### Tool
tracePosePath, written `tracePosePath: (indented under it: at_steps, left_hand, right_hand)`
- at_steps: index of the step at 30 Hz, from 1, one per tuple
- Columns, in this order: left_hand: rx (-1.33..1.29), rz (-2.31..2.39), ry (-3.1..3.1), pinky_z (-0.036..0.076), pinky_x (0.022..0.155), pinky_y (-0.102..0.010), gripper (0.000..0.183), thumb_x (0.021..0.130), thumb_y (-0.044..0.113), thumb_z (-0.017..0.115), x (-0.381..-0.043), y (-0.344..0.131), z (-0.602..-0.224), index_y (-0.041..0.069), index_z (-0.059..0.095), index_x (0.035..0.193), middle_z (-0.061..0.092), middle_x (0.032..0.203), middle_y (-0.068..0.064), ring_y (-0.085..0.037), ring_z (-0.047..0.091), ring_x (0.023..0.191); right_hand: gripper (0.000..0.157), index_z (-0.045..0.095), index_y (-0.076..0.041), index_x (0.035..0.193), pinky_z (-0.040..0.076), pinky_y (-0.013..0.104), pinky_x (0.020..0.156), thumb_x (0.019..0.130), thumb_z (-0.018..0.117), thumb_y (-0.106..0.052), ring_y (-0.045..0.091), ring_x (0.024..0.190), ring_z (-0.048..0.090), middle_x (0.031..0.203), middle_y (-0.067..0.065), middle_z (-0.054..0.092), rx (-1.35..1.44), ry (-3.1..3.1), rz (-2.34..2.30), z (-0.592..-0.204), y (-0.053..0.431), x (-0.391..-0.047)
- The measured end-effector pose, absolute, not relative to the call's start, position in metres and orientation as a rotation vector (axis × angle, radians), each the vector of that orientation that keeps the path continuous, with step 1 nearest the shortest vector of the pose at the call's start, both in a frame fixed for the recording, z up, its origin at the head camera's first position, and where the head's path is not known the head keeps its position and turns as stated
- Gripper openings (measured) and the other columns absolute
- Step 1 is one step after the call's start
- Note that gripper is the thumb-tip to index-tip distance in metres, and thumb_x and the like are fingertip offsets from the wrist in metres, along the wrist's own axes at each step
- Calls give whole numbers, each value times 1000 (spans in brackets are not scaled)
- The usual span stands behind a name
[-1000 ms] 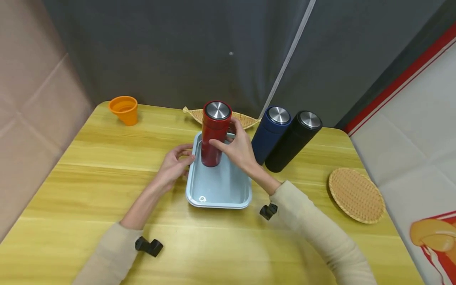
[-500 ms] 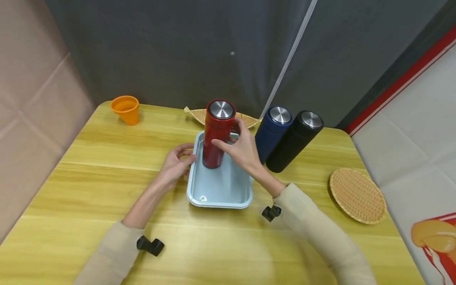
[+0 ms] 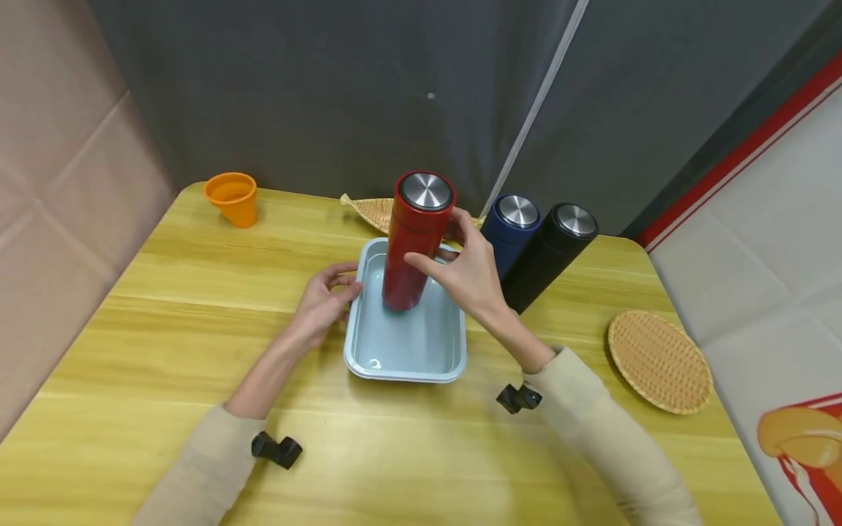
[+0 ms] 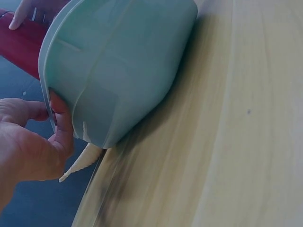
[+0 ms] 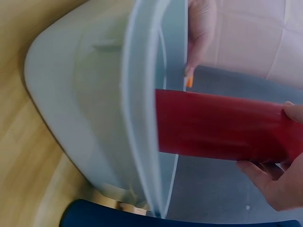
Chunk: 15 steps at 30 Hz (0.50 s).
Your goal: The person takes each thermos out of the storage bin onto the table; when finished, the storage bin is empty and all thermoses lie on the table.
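A red thermos [image 3: 416,237] with a steel-topped lid stands upright, its lower part inside the pale blue rectangular plastic bin [image 3: 404,343]. My right hand [image 3: 470,274] grips it from the right, thumb in front and fingers behind. In the right wrist view, the red body [image 5: 218,125] rises out past the bin's rim, and its base is hidden by the bin wall. My left hand [image 3: 322,303] holds the bin's left rim. The left wrist view shows the thumb and fingers [image 4: 61,123] pinching that rim from both sides.
A blue thermos [image 3: 509,234] and a black thermos [image 3: 549,256] stand side by side to the right. Behind the bin lies a boat-shaped woven basket [image 3: 371,212]. An orange cup [image 3: 233,201] sits back left, and a round woven tray [image 3: 660,361] at right.
My right hand has raised the red thermos and shifted it rightward within the bin. The left hand has stayed at the rim.
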<state>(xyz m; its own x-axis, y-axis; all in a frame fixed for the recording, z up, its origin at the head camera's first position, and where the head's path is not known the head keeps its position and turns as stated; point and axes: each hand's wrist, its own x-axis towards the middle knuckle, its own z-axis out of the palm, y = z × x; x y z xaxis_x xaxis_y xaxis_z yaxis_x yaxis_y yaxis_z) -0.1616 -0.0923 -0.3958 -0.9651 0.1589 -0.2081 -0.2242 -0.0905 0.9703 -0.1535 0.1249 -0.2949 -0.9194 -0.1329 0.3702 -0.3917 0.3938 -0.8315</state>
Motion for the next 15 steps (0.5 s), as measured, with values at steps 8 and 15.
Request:
tracePosePath:
  at_steps: [8, 15]
  left_hand:
    - [-68, 2128, 1920, 50, 51, -21, 47, 96, 3, 55, -163, -94, -395, -1, 43, 141, 48, 110, -11, -9, 55, 69]
    - [-69, 2112, 1918, 53, 53, -23, 47, 96, 3, 55, -162, -94, -394, -1, 42, 141, 48, 112, -12, -11, 56, 71]
  right_hand:
    - [64, 52, -5, 130, 58, 33, 76, 75, 84, -14, 17, 101, 60, 116, 5, 62, 548, -2326, 1580, -282, 137, -145]
    - [64, 52, -7, 132, 57, 33, 81, 77, 83, -15, 14, 107, 58, 121, 2, 61, 496, -2366, 1530, -273, 151, -131]
